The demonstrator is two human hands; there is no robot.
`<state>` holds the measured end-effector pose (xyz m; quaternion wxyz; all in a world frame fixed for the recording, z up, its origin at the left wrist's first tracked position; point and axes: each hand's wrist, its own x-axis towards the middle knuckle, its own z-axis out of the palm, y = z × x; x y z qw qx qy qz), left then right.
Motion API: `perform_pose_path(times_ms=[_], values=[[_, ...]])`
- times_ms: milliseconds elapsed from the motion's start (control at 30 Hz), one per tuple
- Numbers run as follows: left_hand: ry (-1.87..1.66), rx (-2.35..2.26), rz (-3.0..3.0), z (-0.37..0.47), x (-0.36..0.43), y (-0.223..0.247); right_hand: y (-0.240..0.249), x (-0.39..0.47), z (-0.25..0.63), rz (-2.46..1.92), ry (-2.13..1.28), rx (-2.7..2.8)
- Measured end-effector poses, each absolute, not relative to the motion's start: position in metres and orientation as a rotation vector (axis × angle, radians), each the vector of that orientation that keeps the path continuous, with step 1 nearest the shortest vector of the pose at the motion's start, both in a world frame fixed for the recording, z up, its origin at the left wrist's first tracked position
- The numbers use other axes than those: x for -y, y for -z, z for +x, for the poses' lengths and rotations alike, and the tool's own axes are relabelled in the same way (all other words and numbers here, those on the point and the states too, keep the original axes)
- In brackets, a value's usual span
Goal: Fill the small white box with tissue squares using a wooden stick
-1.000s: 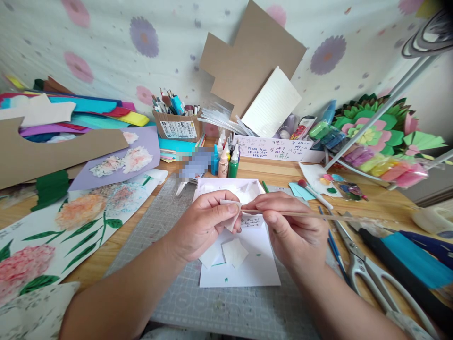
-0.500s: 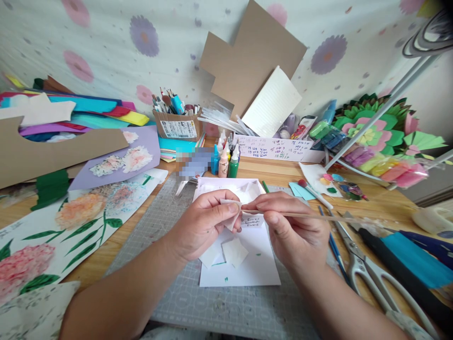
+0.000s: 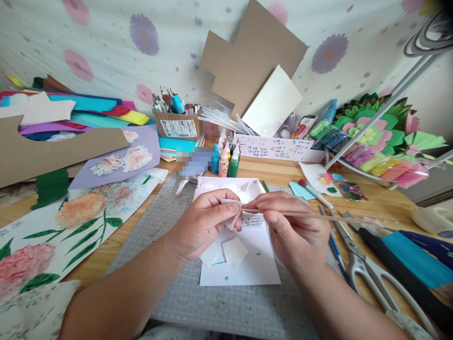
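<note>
My left hand (image 3: 212,219) pinches a small piece of white tissue paper (image 3: 231,215) between thumb and fingers. Closed around a thin wooden stick (image 3: 318,216) is my right hand (image 3: 293,224); the stick slants out to the right, and its left end meets the tissue paper at my left fingertips. How the paper lies around that end is hidden by my fingers. Below the hands, loose white paper pieces (image 3: 235,252) rest on a white sheet (image 3: 244,276). Behind them stands a shallow white paper box (image 3: 205,183) with more white pieces in it.
A grey cutting mat (image 3: 177,302) lies under the work. To the right are scissors (image 3: 357,262) and blue-handled brushes (image 3: 338,257). Paint bottles (image 3: 222,163) and a pencil box (image 3: 179,125) stand behind. Flower artwork (image 3: 81,212) covers the left side; a lamp arm (image 3: 378,115) crosses the right.
</note>
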<state>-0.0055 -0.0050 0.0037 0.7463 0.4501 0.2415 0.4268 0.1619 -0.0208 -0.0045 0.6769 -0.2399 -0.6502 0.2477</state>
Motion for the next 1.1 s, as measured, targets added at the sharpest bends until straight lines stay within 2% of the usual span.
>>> perform_pose_path(times_ms=[1100], values=[[-0.938,-0.52,0.975,-0.0052,0.0043,-0.0024,0.0024,0.0219,0.1653,-0.544,-0.568,1.525]])
